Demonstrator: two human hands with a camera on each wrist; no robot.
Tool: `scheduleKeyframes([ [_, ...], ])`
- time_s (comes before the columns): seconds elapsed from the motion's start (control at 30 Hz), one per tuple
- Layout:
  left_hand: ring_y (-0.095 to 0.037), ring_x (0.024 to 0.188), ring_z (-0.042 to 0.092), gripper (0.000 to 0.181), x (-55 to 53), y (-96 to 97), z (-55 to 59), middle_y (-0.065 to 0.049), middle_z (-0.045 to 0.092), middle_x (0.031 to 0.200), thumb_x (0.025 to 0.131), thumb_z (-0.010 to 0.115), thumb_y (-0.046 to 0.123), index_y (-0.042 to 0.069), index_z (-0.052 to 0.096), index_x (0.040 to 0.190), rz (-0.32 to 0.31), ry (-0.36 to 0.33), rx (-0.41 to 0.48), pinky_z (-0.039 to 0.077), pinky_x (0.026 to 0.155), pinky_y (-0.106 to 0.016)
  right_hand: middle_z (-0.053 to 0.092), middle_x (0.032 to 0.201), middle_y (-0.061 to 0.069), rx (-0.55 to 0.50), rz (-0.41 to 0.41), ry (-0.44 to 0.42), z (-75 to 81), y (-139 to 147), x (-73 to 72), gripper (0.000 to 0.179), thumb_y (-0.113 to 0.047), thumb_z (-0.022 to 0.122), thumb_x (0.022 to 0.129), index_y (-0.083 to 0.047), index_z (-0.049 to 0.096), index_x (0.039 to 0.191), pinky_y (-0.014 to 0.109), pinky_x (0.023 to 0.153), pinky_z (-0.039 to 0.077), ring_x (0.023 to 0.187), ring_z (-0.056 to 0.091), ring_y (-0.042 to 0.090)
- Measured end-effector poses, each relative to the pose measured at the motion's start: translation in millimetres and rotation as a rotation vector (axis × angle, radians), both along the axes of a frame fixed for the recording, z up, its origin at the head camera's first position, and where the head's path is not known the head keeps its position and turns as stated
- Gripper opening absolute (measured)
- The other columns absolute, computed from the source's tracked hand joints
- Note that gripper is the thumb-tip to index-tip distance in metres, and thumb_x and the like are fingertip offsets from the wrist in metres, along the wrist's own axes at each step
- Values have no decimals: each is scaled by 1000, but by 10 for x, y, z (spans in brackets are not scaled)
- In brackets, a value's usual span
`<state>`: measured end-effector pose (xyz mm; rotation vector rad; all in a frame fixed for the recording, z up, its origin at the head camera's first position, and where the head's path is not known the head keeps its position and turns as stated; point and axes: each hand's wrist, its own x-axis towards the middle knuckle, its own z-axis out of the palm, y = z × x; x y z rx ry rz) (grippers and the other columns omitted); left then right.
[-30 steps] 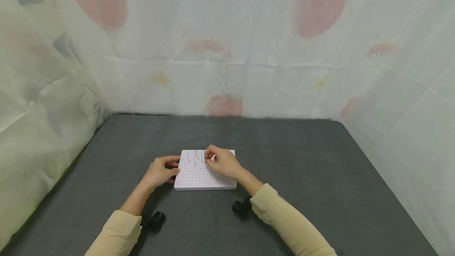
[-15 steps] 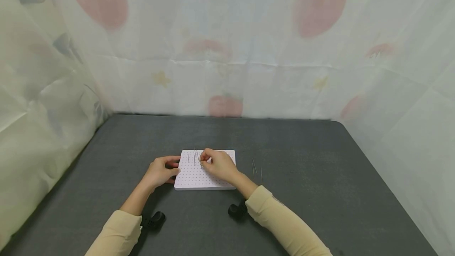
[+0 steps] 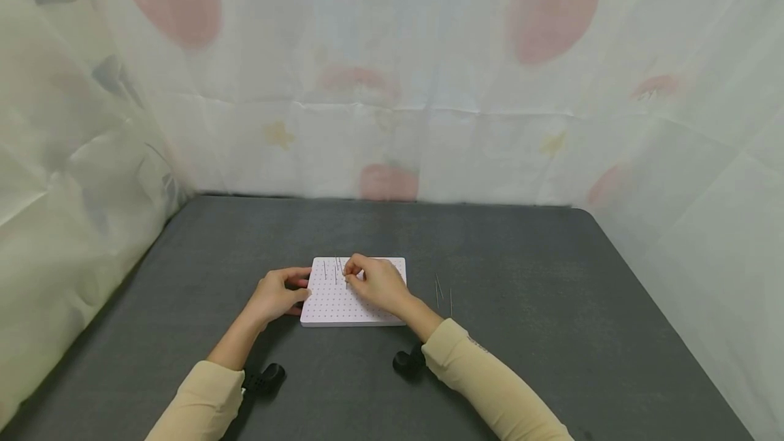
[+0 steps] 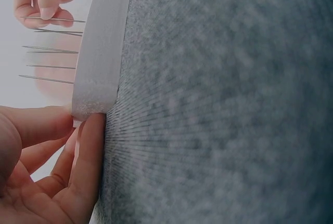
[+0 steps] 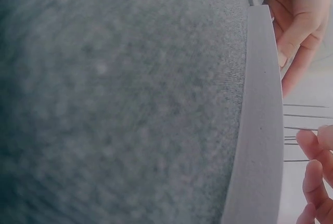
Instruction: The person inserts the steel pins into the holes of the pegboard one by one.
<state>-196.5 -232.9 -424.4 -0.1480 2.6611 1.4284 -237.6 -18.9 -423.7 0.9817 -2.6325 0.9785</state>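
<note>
A white board (image 3: 352,317) with rows of small holes lies on the dark table. My left hand (image 3: 275,297) grips its left edge, thumb on the top face and fingers against the side, as the left wrist view shows. Over the board's upper middle, my right hand (image 3: 381,286) pinches a thin metal pin (image 4: 78,21) between thumb and fingertips. The pin stands nearly upright, its lower end at the board's surface. Several similar pins (image 4: 52,52) stand in the board to its left, some leaning slightly. Part of the board's right side is hidden beneath my right hand.
Several loose pins (image 3: 451,301) are on the grey table (image 3: 551,305), just right of the board. Black wrist-camera mounts (image 3: 269,380) jut inward under both forearms. A pale patterned curtain (image 3: 465,155) hangs behind the table and along its sides.
My right hand has shifted a little left and down over the board with its pin, then stays nearly still. My left hand keeps its hold on the edge.
</note>
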Motion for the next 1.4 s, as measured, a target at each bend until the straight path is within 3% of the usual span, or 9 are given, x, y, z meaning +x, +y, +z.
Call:
scheduleKeyframes([
  [0.9,-18,77,62,50,-12,-13,-27,-18,55,110,83,62,4,6,50,132,8,-17,-13,57,59,-31,67,82,-10,90,-8,27,-18,-11,1,5,-19,64,84,-22,65,87,14,51,36,58,48,0],
  [1.4,-17,75,62,50,-12,-30,-15,-18,56,109,82,63,4,6,51,131,15,-8,-6,57,59,-30,67,90,-8,93,14,-51,65,174,-26,8,-20,60,87,-23,65,93,15,54,40,64,51,2],
])
